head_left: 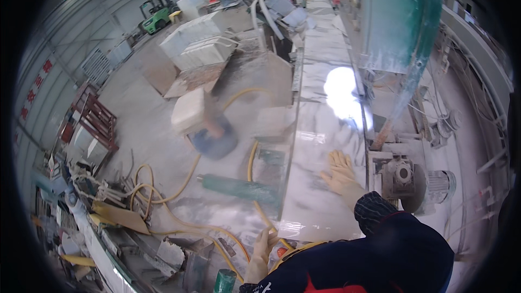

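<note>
The left hand (264, 249), in a pale glove, is wrapped around the yellow hose (255, 198) at the near corner of the long stone slab (320, 146), and the right hand (342, 172), gloved too, lies flat and spread on the wet slab, just beside the motor (420, 182) and its round blade. That hand could slide on the wet stone toward the blade and get hurt. Farther off, the hose loops across the messy floor (146, 130), so a foot could catch in it and tug it loose.
</note>
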`<state>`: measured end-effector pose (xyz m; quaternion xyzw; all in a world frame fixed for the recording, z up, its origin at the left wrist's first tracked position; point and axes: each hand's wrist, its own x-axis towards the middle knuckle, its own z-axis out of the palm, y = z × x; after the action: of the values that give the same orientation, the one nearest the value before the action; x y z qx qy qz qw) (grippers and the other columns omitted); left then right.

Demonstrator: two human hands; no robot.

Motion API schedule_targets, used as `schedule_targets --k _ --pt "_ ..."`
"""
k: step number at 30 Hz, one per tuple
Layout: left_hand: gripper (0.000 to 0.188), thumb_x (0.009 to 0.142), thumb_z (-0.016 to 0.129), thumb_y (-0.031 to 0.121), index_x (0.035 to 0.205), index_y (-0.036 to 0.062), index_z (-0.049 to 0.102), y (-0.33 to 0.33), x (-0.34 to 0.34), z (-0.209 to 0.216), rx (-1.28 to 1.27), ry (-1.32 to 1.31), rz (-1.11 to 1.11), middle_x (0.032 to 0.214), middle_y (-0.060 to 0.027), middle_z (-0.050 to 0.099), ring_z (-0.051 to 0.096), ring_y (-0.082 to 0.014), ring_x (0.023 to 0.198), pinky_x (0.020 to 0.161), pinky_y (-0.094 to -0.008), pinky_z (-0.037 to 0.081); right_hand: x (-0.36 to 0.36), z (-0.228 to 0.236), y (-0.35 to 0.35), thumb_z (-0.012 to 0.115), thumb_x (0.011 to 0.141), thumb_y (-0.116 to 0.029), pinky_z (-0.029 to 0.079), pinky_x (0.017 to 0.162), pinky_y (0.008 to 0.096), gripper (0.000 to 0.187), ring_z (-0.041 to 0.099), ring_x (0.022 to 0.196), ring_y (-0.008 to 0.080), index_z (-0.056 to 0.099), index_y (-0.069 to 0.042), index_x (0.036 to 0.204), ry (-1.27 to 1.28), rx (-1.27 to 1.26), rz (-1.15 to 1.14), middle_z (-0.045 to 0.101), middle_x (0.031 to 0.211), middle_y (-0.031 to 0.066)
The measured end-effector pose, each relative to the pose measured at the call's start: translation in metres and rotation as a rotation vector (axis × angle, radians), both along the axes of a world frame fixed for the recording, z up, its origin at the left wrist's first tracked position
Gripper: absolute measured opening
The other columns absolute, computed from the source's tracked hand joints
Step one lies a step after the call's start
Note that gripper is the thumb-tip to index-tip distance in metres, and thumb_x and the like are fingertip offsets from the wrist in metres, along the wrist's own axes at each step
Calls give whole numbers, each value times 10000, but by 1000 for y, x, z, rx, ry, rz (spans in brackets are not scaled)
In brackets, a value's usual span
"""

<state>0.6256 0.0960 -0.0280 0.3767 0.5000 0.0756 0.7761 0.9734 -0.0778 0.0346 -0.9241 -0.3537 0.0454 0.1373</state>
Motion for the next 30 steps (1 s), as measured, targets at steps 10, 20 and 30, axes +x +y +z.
schedule_targets --k 10,20,30 --pt "334 979 658 281 1195 38 579 -43 -182 -87 191 186 399 1071 -211 710 725 -312 903 808 -394 586 8 -5 5 495 978 -495 68 1271 488 811 172 1560 343 313 39 1561 -31 -51 -3 279 1653 201" --pt "239 984 583 247 1053 18 589 -143 -344 -122 -181 318 1012 966 -129 718 691 -240 915 794 -347 552 30 -35 3 406 1022 -286 146 1259 491 580 270 1515 352 418 32 1506 -135 -7 11 373 1604 193" --pt "221 944 567 196 1060 13 613 -146 -364 -146 60 438 857 909 -147 691 669 -253 760 657 -367 549 43 -47 2 525 955 -215 352 1142 509 511 510 1305 385 539 -23 1428 -311 248 -15 606 1349 204"
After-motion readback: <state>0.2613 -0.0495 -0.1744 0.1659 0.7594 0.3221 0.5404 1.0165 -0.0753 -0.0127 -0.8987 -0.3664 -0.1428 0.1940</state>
